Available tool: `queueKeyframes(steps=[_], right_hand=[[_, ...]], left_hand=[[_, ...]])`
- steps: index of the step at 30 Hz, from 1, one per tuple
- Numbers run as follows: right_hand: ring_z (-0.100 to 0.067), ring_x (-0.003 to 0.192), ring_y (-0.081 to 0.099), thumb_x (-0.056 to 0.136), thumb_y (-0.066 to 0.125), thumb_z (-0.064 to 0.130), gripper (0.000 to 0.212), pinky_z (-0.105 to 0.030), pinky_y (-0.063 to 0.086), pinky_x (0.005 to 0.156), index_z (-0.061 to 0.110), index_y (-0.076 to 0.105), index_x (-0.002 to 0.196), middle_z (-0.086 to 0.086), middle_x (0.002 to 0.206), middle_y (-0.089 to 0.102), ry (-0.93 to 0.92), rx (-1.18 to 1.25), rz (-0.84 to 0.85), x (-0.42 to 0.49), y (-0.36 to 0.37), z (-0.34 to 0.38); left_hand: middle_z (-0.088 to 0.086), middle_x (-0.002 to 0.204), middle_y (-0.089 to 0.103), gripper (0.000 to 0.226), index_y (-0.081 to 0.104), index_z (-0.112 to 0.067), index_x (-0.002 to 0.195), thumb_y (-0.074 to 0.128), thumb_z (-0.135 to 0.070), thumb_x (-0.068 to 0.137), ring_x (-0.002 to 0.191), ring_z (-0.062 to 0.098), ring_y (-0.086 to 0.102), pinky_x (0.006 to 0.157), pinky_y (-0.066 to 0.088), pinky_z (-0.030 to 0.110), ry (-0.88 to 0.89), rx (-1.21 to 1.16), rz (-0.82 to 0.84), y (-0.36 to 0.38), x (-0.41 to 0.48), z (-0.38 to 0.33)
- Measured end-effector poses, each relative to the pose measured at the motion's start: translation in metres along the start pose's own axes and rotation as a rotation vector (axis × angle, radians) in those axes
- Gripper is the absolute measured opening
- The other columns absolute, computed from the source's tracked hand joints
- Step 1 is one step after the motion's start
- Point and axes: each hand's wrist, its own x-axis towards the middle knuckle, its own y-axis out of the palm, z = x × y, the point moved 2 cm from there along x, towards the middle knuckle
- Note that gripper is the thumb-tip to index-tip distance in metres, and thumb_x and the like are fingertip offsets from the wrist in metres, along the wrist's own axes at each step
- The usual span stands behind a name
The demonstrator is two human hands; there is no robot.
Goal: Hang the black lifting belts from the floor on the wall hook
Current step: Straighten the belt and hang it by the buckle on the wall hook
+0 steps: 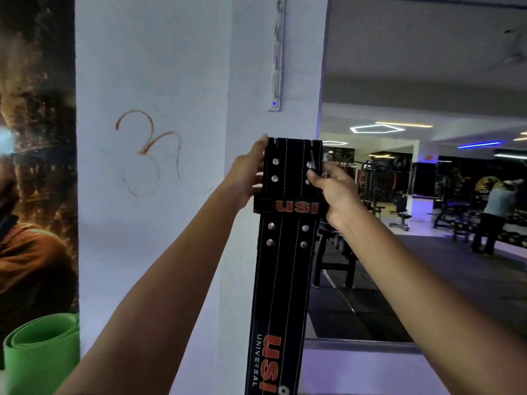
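While the white pillar (251, 81) fills the middle of the view, the black lifting belt (285, 252) hangs in front of it with its long axis vertical, the top end raised and the lower end going out of the frame. The hook rack (278, 58) is fixed on the pillar directly above the belt's top edge, near but apart, so I judge the next move is straight up. The left hand (248, 178) grips the belt's left edge; the right hand (333, 189) pinches the right edge near the metal buckle (312, 156). Both are about equally near the rack. The belt reads "USI" twice and "UNIVERSAL".
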Motion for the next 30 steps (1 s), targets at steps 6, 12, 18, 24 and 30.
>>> queueKeyframes(steps=[6,12,18,24,30], right_hand=[[-0.012,0.11,0.042,0.084,0.063,0.013,0.041,-0.04,0.032,0.107,0.019,0.053,0.124,0.002,0.113,0.05,-0.01,-0.066,0.061,0.001,0.006,-0.006],[-0.012,0.083,0.058,0.087,0.059,0.011,0.044,-0.034,0.048,0.082,0.026,0.046,0.126,0.001,0.096,0.063,-0.025,-0.126,0.123,0.02,0.021,0.005],[-0.018,0.062,0.051,0.087,0.043,0.015,0.016,-0.028,0.042,0.052,0.02,0.058,0.091,-0.001,0.079,0.055,0.01,0.147,0.158,0.072,0.038,0.028],[-0.021,0.104,0.05,0.094,0.047,0.03,0.024,-0.046,0.045,0.09,0.014,0.066,0.092,0.006,0.097,0.055,-0.249,0.017,-0.126,0.117,0.056,0.039],[-0.018,0.076,0.049,0.095,0.047,0.026,0.026,-0.026,0.039,0.051,0.01,0.066,0.099,0.005,0.087,0.055,-0.283,0.112,-0.127,0.194,0.075,0.039]], left_hand=[[0.005,0.07,0.055,0.021,0.057,-0.009,0.076,0.049,-0.02,0.093,0.06,0.02,0.053,0.054,0.048,0.028,-0.025,-0.129,-0.131,-0.006,0.021,-0.018],[0.005,0.071,0.058,0.027,0.062,-0.006,0.088,0.041,-0.019,0.099,0.064,0.021,0.057,0.067,0.054,0.034,0.114,-0.122,-0.249,-0.006,0.046,-0.009],[0.003,0.073,0.057,0.027,0.06,-0.013,0.08,0.043,-0.023,0.098,0.072,0.025,0.055,0.072,0.051,0.038,0.228,-0.124,-0.289,-0.005,0.1,-0.01],[0.001,0.076,0.061,0.028,0.062,-0.013,0.085,0.039,-0.021,0.099,0.064,0.018,0.056,0.06,0.048,0.03,0.203,-0.235,-0.134,0.0,0.138,-0.014],[-0.007,0.071,0.065,0.019,0.065,-0.012,0.098,0.047,-0.018,0.096,0.059,0.01,0.055,0.055,0.047,0.023,0.25,-0.35,-0.116,-0.002,0.202,-0.033]])
